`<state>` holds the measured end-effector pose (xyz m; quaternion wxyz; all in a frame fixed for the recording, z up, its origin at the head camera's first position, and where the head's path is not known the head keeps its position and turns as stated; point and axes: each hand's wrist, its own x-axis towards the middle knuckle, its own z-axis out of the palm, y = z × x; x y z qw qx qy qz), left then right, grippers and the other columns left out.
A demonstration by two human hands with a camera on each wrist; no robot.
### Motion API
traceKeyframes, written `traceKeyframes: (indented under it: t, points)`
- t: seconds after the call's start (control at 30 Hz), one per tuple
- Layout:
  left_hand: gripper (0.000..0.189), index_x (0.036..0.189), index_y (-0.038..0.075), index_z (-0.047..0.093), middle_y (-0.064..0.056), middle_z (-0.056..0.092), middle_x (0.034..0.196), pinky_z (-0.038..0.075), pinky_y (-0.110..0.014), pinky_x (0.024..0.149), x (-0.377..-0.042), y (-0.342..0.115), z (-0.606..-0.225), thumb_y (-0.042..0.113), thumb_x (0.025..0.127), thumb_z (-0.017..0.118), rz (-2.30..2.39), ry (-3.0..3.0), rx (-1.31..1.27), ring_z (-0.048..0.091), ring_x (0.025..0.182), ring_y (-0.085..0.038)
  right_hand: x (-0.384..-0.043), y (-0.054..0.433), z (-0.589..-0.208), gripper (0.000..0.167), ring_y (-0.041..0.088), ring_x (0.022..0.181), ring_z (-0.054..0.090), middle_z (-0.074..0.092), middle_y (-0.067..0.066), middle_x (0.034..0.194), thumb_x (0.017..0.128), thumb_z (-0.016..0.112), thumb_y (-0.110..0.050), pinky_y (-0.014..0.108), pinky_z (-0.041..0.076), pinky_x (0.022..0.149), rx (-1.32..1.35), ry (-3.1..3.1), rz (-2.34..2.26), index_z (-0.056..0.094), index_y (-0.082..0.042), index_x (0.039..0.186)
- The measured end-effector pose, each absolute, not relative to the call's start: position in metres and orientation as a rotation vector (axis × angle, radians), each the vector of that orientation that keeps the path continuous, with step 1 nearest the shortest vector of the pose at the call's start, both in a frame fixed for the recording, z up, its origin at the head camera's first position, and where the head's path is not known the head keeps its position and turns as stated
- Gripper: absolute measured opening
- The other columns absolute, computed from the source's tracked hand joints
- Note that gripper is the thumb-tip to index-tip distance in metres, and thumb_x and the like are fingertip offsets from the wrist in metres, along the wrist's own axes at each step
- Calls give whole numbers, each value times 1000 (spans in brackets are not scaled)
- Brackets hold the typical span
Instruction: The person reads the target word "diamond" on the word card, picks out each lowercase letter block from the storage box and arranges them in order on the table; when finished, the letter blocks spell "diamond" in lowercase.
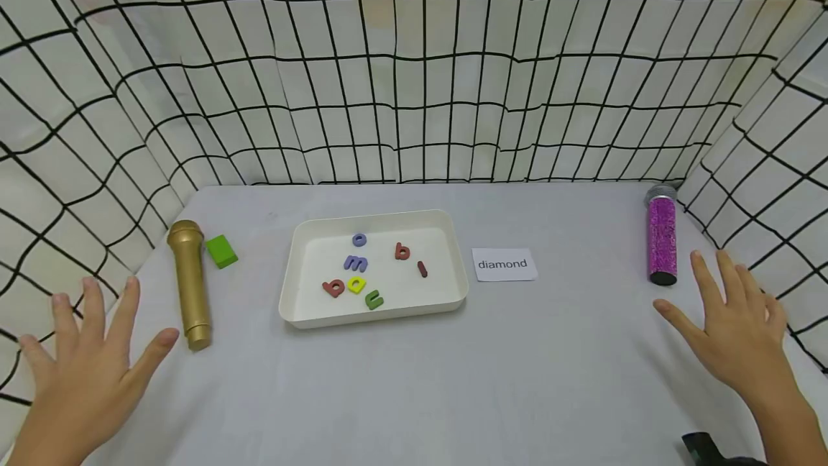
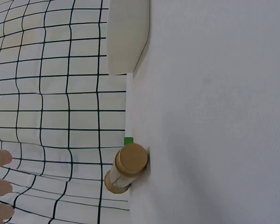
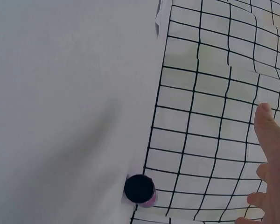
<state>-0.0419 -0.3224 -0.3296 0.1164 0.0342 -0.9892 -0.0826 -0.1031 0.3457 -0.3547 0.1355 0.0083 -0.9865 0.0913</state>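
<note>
My left hand (image 1: 90, 369) is spread with straight fingers at the left, beside a gold microphone-shaped object (image 1: 190, 282) and holding nothing. On the right, my right hand (image 1: 737, 329) has its fingers extended, just in front of a glittery pink microphone-shaped object (image 1: 662, 239). A shallow white tray (image 1: 401, 297) sits mid-table, holding several small coloured letters, among them a purple m (image 1: 356, 263), a yellow letter (image 1: 356, 284) and a green letter (image 1: 374, 299). Right of the tray lies a white card (image 1: 504, 265) printed "diamond". The wrist views show only some fingers of each hand.
A green block (image 1: 221, 251) lies by the gold object's upper end. White walls with a black grid (image 1: 423, 60) close off the back and both sides of the white-covered table (image 1: 414, 387). A black object (image 1: 705, 446) shows at the bottom right edge, near the right forearm.
</note>
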Motion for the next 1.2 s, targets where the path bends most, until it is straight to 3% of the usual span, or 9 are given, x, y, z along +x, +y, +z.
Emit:
traceKeyframes:
  t: [0.17,0.3,0.4,0.63,0.83,1.0,1.2]
  points:
    - [80,152,9,4,-33,-12,148,-20,-70,93,-48,-313,-335,54,97,40,-320,-2873,-18,-28,131,-44,-113,329,-357,83,46,138,1,5,21,155,93,51,-52,72,-2,99,139,-2807,346,8,-14,153]
    - [72,153,11,10,-30,-10,150,-19,-67,97,-53,-303,-336,44,99,45,-454,-2837,-127,-25,133,-42,-123,311,-356,79,53,132,15,14,23,153,93,55,-45,75,7,95,235,-2759,451,15,-12,153]
    - [68,152,8,15,-27,-10,152,-13,-69,98,-58,-295,-335,36,99,48,-590,-2806,-183,-22,135,-42,-130,292,-355,77,55,127,23,23,25,150,92,61,-38,76,14,91,312,-2706,544,21,-9,151]
    - [64,148,0,24,-22,-5,154,-5,-71,99,-70,-273,-338,24,98,54,-904,-2724,-291,-12,138,-43,-146,240,-351,71,45,126,34,38,23,142,87,70,-21,65,27,97,513,-2602,684,34,-3,145]
    - [67,149,1,21,-26,-1,154,14,-72,98,-79,-250,-345,31,98,53,-1171,-2802,-237,5,137,-48,-160,197,-350,67,41,127,36,40,20,141,86,71,-19,61,31,98,602,-2599,733,39,-2,142]
    - [70,149,-1,16,-27,1,153,28,-60,101,-88,-240,-353,31,98,52,-1420,-2800,-204,21,133,-51,-175,165,-355,65,33,120,45,43,16,140,86,72,-21,53,41,94,632,-2610,848,41,-3,141]
    - [69,149,-4,11,-27,8,153,22,-57,105,-93,-240,-365,27,100,49,-1657,-2731,-146,17,136,-46,-193,130,-362,62,32,106,54,49,16,133,87,71,-22,46,50,82,658,-2632,1004,44,-1,139]
